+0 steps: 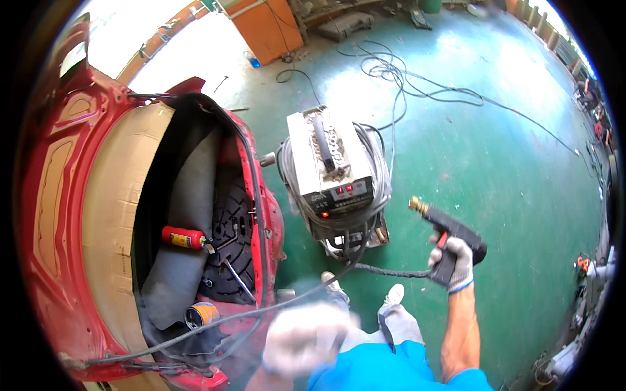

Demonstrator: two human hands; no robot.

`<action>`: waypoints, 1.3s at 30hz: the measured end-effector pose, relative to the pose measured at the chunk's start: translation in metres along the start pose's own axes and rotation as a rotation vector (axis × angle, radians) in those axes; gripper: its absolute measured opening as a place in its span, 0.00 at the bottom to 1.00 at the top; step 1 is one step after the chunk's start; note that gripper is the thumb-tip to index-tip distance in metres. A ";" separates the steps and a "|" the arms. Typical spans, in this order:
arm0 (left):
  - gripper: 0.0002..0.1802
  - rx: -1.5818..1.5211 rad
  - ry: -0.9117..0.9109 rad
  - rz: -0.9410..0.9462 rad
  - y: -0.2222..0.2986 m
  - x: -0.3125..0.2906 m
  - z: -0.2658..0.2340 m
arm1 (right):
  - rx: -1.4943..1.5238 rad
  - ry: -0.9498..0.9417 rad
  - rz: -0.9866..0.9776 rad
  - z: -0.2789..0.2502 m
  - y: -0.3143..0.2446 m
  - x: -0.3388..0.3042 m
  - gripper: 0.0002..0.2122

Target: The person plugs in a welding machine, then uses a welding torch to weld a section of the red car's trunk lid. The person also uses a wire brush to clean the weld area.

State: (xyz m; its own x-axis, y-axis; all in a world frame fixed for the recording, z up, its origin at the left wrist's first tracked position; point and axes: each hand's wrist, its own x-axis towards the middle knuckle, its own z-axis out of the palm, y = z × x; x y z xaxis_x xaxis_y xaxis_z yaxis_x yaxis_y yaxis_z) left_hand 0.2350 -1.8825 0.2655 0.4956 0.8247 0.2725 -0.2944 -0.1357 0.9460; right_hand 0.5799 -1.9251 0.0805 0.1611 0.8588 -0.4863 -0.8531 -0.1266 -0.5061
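My right hand (462,255), in a white knit glove, is wrapped round the grip of a black pistol-shaped welding gun (450,223). The gun has a brass tip and a red trigger; its tip points up and left. From the base of its grip a black cable (391,272) runs left toward the welding machine (345,176), a white and black box with a lit red display, a top handle and grey cables coiled round it. My left hand (306,335), also gloved, is smeared by motion low in the middle, near a long dark cable (228,319). Its fingers cannot be made out.
A red car's open trunk (257,195) is on the left, with cardboard (117,202) along it. Inside lie a small red fire extinguisher (182,238), a wrench-like metal tool (239,280) and an orange-and-black can (201,315). Loose cable (391,68) trails over the green floor.
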 end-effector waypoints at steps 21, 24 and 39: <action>0.13 -0.309 0.697 -0.729 -0.241 0.086 -0.125 | -0.890 -0.431 0.445 0.372 0.133 0.267 0.07; 0.11 -0.436 0.656 -0.803 -0.191 0.028 -0.116 | -0.969 -0.392 0.359 0.371 0.185 0.293 0.07; 0.12 0.947 0.465 -0.067 -0.080 -0.217 -0.069 | -0.971 -0.721 0.488 0.225 0.224 -0.013 0.21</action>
State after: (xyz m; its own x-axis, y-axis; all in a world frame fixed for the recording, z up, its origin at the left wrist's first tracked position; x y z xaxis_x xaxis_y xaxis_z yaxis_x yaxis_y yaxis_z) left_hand 0.0942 -2.0125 0.1188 0.0662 0.9482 0.3106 0.5791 -0.2900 0.7620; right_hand 0.2755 -1.8534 0.1336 -0.6213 0.6559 -0.4287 0.0058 -0.5432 -0.8396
